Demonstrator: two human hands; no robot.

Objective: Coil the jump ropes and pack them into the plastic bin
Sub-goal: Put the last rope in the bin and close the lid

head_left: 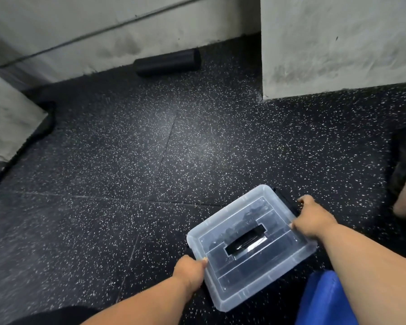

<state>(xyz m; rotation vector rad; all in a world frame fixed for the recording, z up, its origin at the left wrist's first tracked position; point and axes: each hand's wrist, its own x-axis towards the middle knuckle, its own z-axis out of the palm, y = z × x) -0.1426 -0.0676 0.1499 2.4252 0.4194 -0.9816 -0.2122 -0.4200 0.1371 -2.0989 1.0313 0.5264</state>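
— Speckled black rubber floor (127, 160) runs out ahead of us to the pale walls (338, 43), with a dark foam roller (167, 63) lying at the wall's foot, well beyond both hands.

— And the plastic bin (249, 249)?

— Right between our hands, lid (223, 235) on, its black handle (245, 240) midway between them. Our left hand (190, 270) grips the near-left edge, fingers curled onto the rim. Our right hand (313, 221) clamps the far-right edge, beside a black latch (284, 200).

— Any jump ropes?

— None loose on the floor that we can see. Dark shapes show through the clear lid, but we cannot tell whether they are ropes.

— So which step are we on?

— We judge it is handling the bin itself: either seating the lid after packing or getting it open. The frame does not settle which.

— Next move?

— If closing, we press both edges down evenly and snap the latches. If opening, we free the latch by our right hand first, then lift the lid level, clear of the blue object (324, 299) beneath our right forearm.
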